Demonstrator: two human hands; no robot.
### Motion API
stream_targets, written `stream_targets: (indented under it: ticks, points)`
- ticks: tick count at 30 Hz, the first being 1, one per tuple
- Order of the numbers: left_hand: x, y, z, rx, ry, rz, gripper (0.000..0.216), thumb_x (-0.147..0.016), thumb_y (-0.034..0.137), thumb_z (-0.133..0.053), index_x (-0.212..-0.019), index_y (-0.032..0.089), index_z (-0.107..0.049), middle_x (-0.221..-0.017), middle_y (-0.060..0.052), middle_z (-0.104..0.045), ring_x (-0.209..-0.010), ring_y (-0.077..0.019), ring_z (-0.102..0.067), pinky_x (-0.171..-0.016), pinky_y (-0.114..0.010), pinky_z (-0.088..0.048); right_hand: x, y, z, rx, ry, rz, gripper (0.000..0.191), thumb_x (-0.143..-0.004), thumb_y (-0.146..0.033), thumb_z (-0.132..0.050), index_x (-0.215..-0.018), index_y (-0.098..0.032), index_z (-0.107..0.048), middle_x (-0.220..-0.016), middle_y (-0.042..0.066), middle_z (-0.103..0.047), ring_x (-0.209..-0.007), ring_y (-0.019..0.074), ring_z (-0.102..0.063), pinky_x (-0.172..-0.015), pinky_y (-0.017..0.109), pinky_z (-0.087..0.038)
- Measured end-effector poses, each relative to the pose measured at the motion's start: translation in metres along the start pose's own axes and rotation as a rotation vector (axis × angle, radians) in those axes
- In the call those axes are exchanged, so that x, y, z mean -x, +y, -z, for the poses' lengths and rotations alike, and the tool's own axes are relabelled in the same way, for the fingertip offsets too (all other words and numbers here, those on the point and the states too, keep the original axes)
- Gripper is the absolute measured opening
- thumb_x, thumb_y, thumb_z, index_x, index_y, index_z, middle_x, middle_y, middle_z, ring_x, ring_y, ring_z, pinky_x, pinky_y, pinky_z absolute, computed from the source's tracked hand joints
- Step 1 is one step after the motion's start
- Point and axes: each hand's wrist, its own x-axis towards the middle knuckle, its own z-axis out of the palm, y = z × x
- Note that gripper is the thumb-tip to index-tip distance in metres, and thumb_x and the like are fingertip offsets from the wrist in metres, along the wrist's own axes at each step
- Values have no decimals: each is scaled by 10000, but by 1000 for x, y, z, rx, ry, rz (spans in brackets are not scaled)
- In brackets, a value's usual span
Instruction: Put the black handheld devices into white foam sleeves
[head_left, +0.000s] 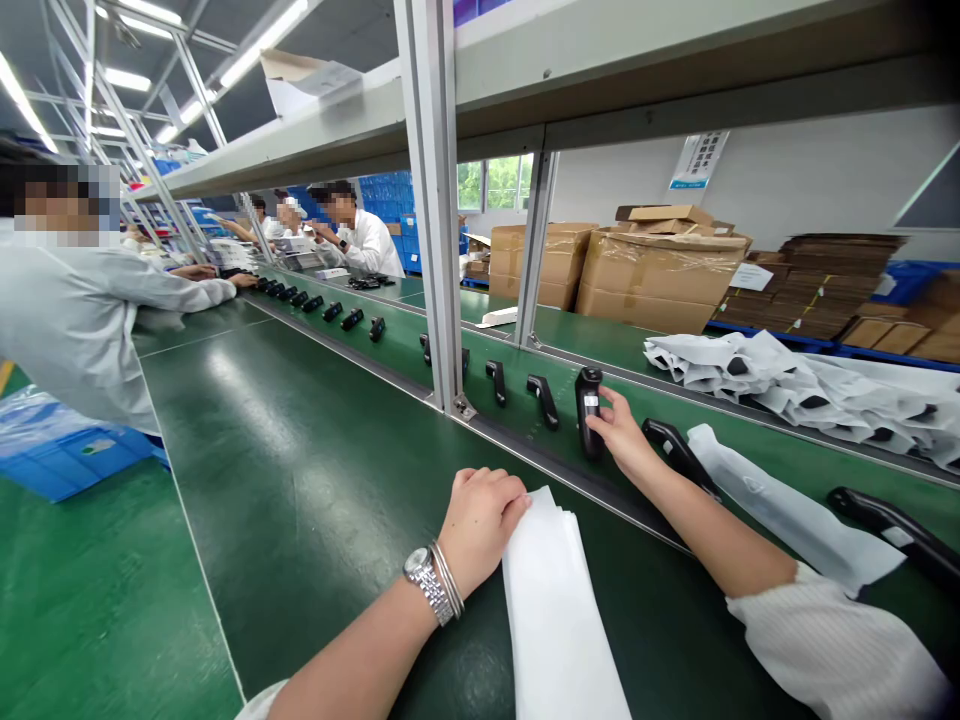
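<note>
My right hand (621,432) grips a black handheld device (589,385) with a small white label, held upright over the green strip beyond the bench's metal edge. Thumb and fingers of my left hand (480,515) are closed on the top corner of a stack of white sleeves (559,620), which lies on the green bench top (322,480). Beyond my right wrist rests another black device (679,455), beside a device in a translucent white sleeve (787,510). One more bare black device (900,530) lies at the far right.
A row of black devices (544,400) runs leftward along the strip. A metal post (431,200) rises from the bench edge under an overhead shelf (637,90). Bagged devices (810,390) are heaped behind, before cardboard boxes (652,275). A co-worker (82,310) reaches across at left.
</note>
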Motion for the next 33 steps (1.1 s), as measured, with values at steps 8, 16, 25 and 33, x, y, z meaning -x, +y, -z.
stream_targets:
  ticks: [8,16,25,33]
  points:
    - [2,6,3,44,83,-81,105,-866,190,-526,-762,204,-515,-770,29,-554,-784,-153,-518,-914,-352,-344,68,-66,-6,-710,-171,59,886,-720,-347,-751,-1362,-386,-141,-1074,27,-592,-903,226,-680,-824,437,-558]
    - [4,14,6,153,141,-96,62,-797,181,-647,-757,215,-614,-893,-4,-518,-909,-176,-522,-937,-363,-364,82,-67,-25,-740,-260,76,826,-717,-336,-761,-1325,-366,-203,-1097,37,-563,-862,206,-671,-802,432,-569]
    - [3,18,8,279,122,-65,66,-762,184,-694,-728,219,-650,-934,-19,-518,-933,-189,-526,-928,-366,-401,81,-77,-15,-696,-160,51,774,-755,-428,-701,-1322,-393,-175,-1176,51,-550,-830,204,-678,-722,385,-572]
    - [4,18,7,459,191,-91,85,-819,190,-640,-742,191,-605,-985,-35,-462,-945,-170,-504,-863,-297,-448,101,-77,-31,-481,-436,175,362,-878,-472,-562,-1172,-263,-543,-1150,54,-615,-1058,232,-600,-878,355,-502]
